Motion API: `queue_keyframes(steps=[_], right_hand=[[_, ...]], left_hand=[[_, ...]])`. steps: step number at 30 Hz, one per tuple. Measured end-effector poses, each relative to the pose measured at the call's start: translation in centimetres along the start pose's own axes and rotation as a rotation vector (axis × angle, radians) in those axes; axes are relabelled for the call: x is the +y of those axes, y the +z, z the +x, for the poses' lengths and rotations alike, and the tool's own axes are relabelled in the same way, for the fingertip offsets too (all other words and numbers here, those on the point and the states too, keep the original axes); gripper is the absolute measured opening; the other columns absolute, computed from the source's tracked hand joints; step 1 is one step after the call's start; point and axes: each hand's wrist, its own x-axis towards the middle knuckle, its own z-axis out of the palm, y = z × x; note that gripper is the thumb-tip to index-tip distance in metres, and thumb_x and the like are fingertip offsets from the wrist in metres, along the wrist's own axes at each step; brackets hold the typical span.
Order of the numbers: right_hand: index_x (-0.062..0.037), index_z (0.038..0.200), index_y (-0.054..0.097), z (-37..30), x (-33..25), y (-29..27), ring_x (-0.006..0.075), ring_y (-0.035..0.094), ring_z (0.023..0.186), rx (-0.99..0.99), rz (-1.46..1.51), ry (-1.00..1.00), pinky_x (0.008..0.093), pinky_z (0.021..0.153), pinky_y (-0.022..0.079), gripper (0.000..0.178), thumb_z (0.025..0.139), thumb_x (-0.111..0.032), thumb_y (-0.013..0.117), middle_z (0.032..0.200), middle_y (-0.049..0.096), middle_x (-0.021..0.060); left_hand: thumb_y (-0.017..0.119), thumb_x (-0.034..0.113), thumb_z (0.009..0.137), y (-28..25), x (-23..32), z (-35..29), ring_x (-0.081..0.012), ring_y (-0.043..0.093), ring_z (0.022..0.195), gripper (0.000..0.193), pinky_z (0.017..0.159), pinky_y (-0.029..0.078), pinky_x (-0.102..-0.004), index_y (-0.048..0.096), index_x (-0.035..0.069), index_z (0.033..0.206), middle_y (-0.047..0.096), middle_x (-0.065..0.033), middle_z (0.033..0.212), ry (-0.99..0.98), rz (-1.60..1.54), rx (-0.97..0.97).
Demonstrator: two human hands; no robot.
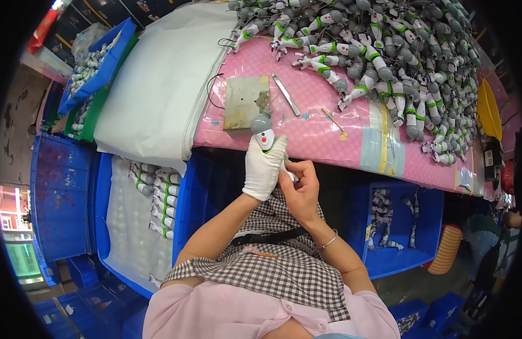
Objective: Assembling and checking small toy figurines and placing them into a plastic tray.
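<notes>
My left hand (263, 168), in a white glove, is closed around a toy arm (262, 129) in white, grey and green with a red dot. The toy's grey rounded end points away from me, close to the front edge of a worn beige metal box (241, 104). My bare right hand (301, 189) pinches the toy's near, white end with thumb and fingers, just right of the glove. Those fingers hide most of that end. Beyond my hands, a slim metal tool like tweezers (286, 95) and a thin stick (332, 120) lie on the pink table cover (323, 141).
A large heap of similar toy arms (379, 62) covers the table's far right. White sheeting (153, 85) lies at left. A blue crate (105, 209) at lower left and a blue bin (407, 254) at right hold more arms. Tilted bins (111, 53) of small parts stand far left.
</notes>
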Motion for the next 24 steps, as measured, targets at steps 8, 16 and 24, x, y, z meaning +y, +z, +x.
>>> queue_keyframes(steps=[8, 16, 24], right_hand=[[0.0006, 0.103, 0.046, 0.1, -1.7, 0.6, 0.0059, 0.053, 0.063, 0.012, 0.109, -0.013, 0.0183, 0.053, 0.044, 0.020, 0.088, -0.004, 0.058, 0.080, 0.059, 0.0077], [0.0017, 0.102, 0.053, 0.5, -0.9, -0.1, 0.0054, 0.054, 0.065, 0.002, -0.191, -0.151, 0.0177, 0.055, 0.045, 0.022, 0.084, -0.004, 0.063, 0.084, 0.060, 0.0060], [0.0023, 0.104, 0.053, 0.7, -1.2, -0.3, 0.0063, 0.058, 0.067, -0.030, -0.043, -0.020, 0.0191, 0.054, 0.047, 0.023, 0.084, -0.004, 0.063, 0.086, 0.063, 0.0085]], left_hand=[[0.033, 0.058, 0.093, -2.1, 0.9, 1.1, -0.0155, 0.058, 0.066, 0.060, 0.059, 0.049, -0.0278, 0.055, 0.003, 0.099, 0.058, -0.0048, 0.077, -0.013, -0.122, 0.010], [0.041, 0.046, 0.096, -3.8, 2.9, 0.9, -0.0208, 0.063, 0.088, 0.048, 0.078, 0.053, -0.0352, 0.048, 0.003, 0.117, 0.061, -0.0102, 0.099, -0.174, -0.365, -0.148], [0.048, 0.039, 0.095, -3.7, 3.3, 0.5, -0.0222, 0.062, 0.094, 0.042, 0.078, 0.054, -0.0355, 0.047, 0.004, 0.117, 0.060, -0.0092, 0.104, -0.171, -0.290, -0.213]])
